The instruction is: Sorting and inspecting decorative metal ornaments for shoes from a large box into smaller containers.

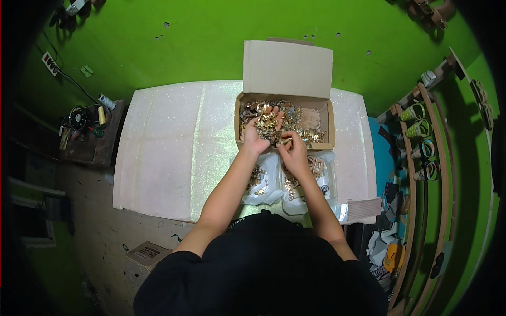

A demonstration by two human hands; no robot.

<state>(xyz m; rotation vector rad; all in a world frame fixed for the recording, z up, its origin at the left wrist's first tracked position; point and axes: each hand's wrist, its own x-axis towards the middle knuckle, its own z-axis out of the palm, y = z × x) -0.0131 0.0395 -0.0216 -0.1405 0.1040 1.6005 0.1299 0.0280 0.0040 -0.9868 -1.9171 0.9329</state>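
My left hand (pixel 258 137) is cupped palm up over the cardboard box (pixel 334 124), holding a heap of small gold-coloured metal fittings (pixel 268 122). Close beside it, my right hand (pixel 293 149) has thumb and fingers pinched together at the box's near edge. A small shiny metal piece seems to be between those fingertips, too small to make out fully. Loose gold and dark metal fittings (pixel 311 136) fill much of the box, whose lid stands raised at the back. Below my forearms sit two plastic-lined tubs: the left tub (pixel 271 181) and the right tub (pixel 331 181), both with metal pieces inside.
A pale glittery sheet covers the table (pixel 163 152). At the right front corner lies a brown cardboard piece (pixel 363 209). Sandals (pixel 419 128) hang on a wooden rack at the right. Thread spools (pixel 105 101) stand on a small side table at the left; a carton (pixel 147 254) is on the floor.
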